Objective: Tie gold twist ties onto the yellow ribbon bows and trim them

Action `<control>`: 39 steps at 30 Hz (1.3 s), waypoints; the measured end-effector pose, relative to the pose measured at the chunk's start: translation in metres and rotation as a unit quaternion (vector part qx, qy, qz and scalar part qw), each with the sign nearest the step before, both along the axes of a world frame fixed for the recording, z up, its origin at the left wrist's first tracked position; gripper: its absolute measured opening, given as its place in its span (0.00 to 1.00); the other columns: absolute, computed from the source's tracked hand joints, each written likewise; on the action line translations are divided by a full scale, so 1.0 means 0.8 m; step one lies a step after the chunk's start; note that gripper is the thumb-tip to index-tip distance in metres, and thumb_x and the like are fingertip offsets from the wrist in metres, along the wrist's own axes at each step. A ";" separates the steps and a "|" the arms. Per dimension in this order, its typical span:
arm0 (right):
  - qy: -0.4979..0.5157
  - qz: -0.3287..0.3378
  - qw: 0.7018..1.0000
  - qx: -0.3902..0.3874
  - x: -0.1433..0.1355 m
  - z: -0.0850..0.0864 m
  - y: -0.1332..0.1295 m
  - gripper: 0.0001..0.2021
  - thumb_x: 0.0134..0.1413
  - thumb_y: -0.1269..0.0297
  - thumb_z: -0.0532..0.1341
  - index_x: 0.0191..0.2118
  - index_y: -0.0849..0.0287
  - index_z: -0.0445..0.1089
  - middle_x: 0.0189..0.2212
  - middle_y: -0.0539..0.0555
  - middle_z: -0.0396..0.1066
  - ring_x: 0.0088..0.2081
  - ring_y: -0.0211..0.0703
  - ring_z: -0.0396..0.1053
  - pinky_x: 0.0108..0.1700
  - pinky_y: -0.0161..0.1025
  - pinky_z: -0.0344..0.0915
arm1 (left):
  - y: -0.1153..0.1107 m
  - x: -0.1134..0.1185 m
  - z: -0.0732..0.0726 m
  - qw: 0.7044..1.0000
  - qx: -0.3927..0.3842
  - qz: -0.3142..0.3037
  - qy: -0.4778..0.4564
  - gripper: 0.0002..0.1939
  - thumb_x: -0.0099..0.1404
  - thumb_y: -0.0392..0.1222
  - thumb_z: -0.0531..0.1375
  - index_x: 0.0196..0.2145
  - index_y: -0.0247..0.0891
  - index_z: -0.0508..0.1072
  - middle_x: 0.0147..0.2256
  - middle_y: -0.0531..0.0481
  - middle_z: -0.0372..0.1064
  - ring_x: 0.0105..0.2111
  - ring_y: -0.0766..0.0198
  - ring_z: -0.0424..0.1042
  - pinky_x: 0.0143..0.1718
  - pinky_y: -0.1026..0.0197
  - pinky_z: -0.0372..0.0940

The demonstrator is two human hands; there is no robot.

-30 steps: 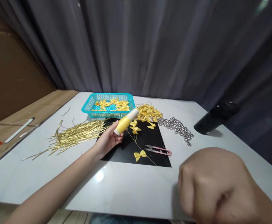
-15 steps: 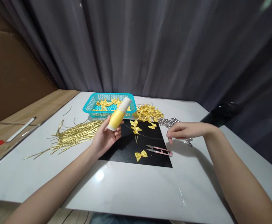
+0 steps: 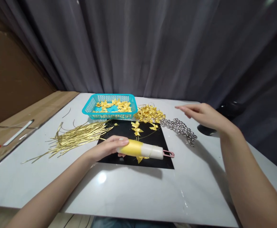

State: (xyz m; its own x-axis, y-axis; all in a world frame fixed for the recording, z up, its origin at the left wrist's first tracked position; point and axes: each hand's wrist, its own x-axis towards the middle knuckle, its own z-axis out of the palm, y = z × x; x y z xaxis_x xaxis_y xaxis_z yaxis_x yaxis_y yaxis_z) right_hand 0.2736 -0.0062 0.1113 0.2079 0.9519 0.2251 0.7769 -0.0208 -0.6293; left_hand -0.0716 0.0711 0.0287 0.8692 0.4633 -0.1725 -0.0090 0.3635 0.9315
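Note:
My left hand is wrapped round the wide end of a spool of yellow thread, which lies nearly level above a black mat with its white tip to the right. My right hand is raised over the right side of the table, its fingertips pressed together and pointing left. What they pinch, if anything, is too fine to see. Pink thread snips lie on the mat, their blades hidden behind the spool. Partly covered by the spool is a yellow ribbon bow. More bows sit higher on the mat.
At the back stands a blue plastic basket holding yellow bows. A heap of bows is beside it, then silver beads. Gold twist ties lie left of the mat. A dark object stands behind my right hand.
My left hand has lowered and turned the spool from tilted upward to nearly level, pointing right. My right hand has risen and moved right, away from the mat, uncovering the beads.

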 end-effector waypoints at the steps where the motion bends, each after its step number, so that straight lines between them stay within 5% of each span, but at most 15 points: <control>1: 0.014 -0.017 0.999 0.042 -0.004 0.004 -0.002 0.20 0.54 0.46 0.62 0.42 0.57 0.78 0.21 0.48 0.61 0.26 0.38 0.56 0.29 0.38 0.52 | -0.001 0.003 0.000 0.999 0.016 0.014 0.026 0.19 0.55 0.53 0.66 0.30 0.31 0.78 0.25 0.47 0.69 0.23 0.67 0.64 0.24 0.66 0.57; 5: 0.096 -0.061 0.971 0.209 -0.017 0.015 -0.005 0.19 0.59 0.54 0.58 0.51 0.56 0.73 0.21 0.46 0.55 0.25 0.37 0.53 0.27 0.37 0.50 | 0.007 0.013 -0.006 0.990 -0.008 0.109 0.086 0.21 0.54 0.54 0.66 0.29 0.29 0.76 0.21 0.49 0.66 0.20 0.69 0.62 0.22 0.68 0.57; 11: 0.271 -0.034 0.883 0.382 -0.016 0.032 -0.007 0.11 0.47 0.67 0.64 0.39 0.58 0.78 0.14 0.43 0.50 0.19 0.33 0.47 0.22 0.35 0.39 | 0.028 0.011 -0.022 0.966 -0.070 0.233 0.081 0.20 0.55 0.54 0.66 0.32 0.32 0.72 0.22 0.51 0.67 0.19 0.73 0.62 0.21 0.73 0.59; 20: 0.356 -0.086 0.844 0.392 0.003 0.031 -0.005 0.11 0.46 0.74 0.61 0.36 0.62 0.77 0.13 0.43 0.54 0.14 0.29 0.44 0.19 0.33 0.36 | 0.032 0.004 -0.003 0.953 -0.145 0.265 -0.032 0.19 0.67 0.50 0.54 0.33 0.28 0.72 0.20 0.52 0.60 0.17 0.74 0.59 0.19 0.73 0.60; 29: 0.428 -0.184 0.768 0.439 0.044 0.030 -0.015 0.09 0.45 0.75 0.57 0.29 0.61 0.74 0.13 0.43 0.53 0.13 0.30 0.41 0.17 0.33 0.35 | 0.042 -0.001 -0.001 0.926 -0.180 0.327 -0.053 0.15 0.66 0.45 0.54 0.29 0.30 0.71 0.17 0.52 0.59 0.15 0.72 0.58 0.15 0.71 0.58; 39: 0.399 -0.259 0.741 0.474 0.061 0.014 -0.010 0.07 0.43 0.75 0.56 0.23 0.59 0.69 0.12 0.43 0.51 0.13 0.31 0.42 0.14 0.33 0.35 | 0.052 -0.010 0.007 0.884 -0.177 0.416 -0.117 0.15 0.68 0.44 0.48 0.28 0.34 0.66 0.15 0.57 0.53 0.13 0.73 0.52 0.13 0.72 0.53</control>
